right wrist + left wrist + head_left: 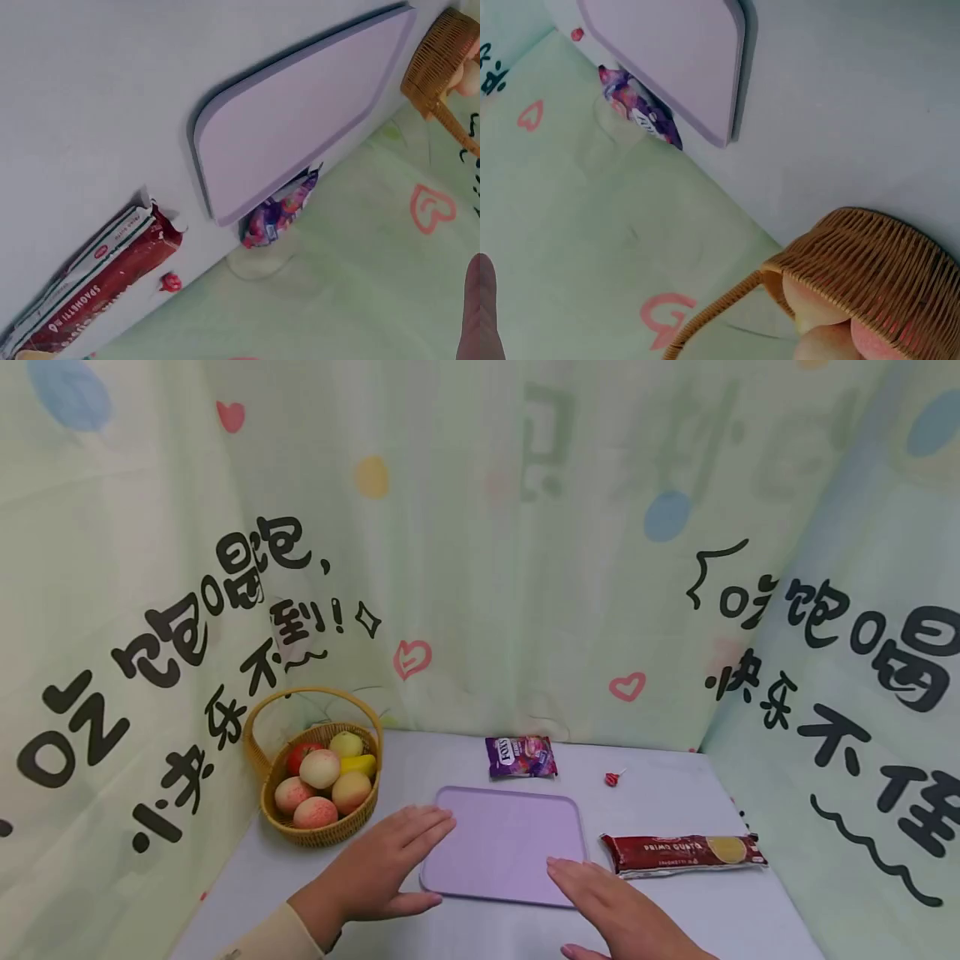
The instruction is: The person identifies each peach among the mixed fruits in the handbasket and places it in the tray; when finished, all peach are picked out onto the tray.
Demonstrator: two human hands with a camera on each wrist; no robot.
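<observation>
My left hand [390, 864], fingers straight, hovers near the left edge of a lilac tray [502, 843] in the head view. On the other side, my right hand [622, 906] is held with straight fingers by the tray's lower right corner. Neither hand holds anything. Behind the tray lies a purple candy bag [521, 757]. To its right are a small red lollipop [612, 779] and a long dark red spaghetti packet [684, 853]. Only a sliver of each hand shows in its own wrist view.
A wicker basket [322, 837] with an arched handle stands at the left, filled with peaches, a red fruit and other yellowish fruit. A pale printed curtain [480, 568] hangs behind and along both sides of the white table [720, 910].
</observation>
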